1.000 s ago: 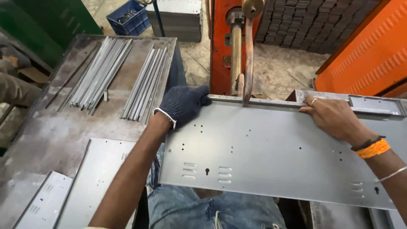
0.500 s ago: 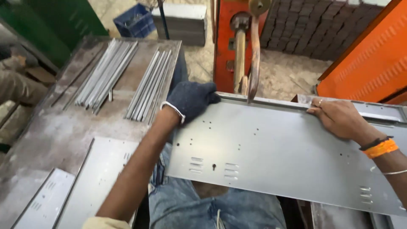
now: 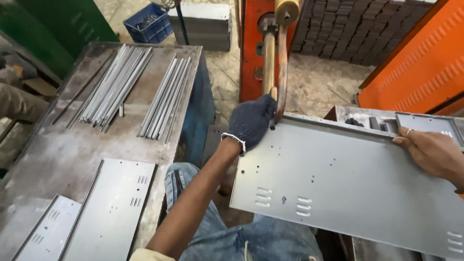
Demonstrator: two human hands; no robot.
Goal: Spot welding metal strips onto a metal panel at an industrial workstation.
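A large grey sheet-metal panel with punched holes and louvre slots lies across my lap, tilted down to the right. My left hand, in a dark knitted glove, grips the panel's far left corner, right beside the curved copper arm of the orange spot-welding machine. The arm's tip touches the panel's upper edge. My right hand, bare with a ring, holds the panel's far edge at the right, over a folded metal strip.
A worn metal table on the left carries two bundles of thin metal strips and two more louvred panels. A blue crate and a grey box stand beyond. An orange cabinet is at right. Another person's arm shows at far left.
The panel has slid to the right under the welding arm, so the arm's tip now meets the edge near the left corner by my gloved hand. My view has shifted rightward.
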